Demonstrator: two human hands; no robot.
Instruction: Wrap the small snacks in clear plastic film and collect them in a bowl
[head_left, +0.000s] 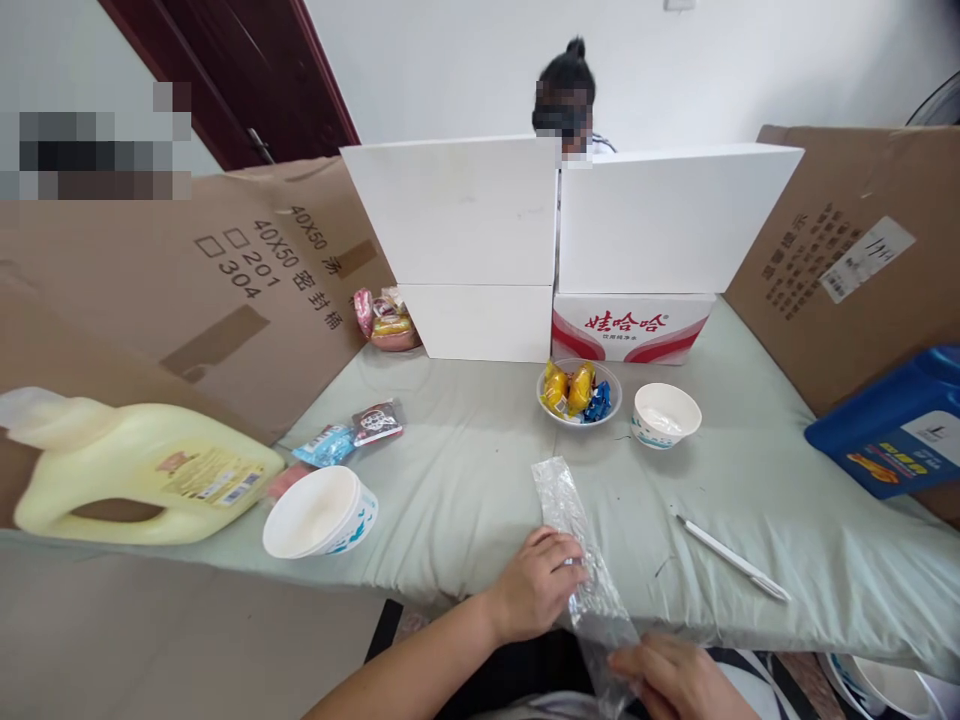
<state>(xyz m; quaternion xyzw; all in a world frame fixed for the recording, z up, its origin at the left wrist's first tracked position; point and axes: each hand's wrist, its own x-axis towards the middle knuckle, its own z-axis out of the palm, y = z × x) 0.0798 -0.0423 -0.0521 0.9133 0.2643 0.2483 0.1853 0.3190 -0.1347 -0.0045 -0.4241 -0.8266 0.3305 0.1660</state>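
A long strip of clear, crinkled plastic [561, 498] runs from the green cloth over its near edge. Wrapped over the strip's left side about midway along, my left hand [536, 585] has its fingers curled onto the plastic. Lower down, my right hand [671, 672] pinches the near end beyond the table edge. Whether anything is inside the strip I cannot tell. Ahead of it, a clear bowl [551, 415] holds yellow and blue wrapped snacks, with a white paper bowl [666, 418] to its right. A white pen [735, 560] lies right of my hands.
At left are another paper bowl [319, 512], small snack packets [378, 423] and a yellow jug [217, 475] on its side. White boxes [465, 220] stand at the back, a person [566, 95] behind them. Cardboard [247, 270] flanks the table; a blue bottle [892, 425] leans at right.
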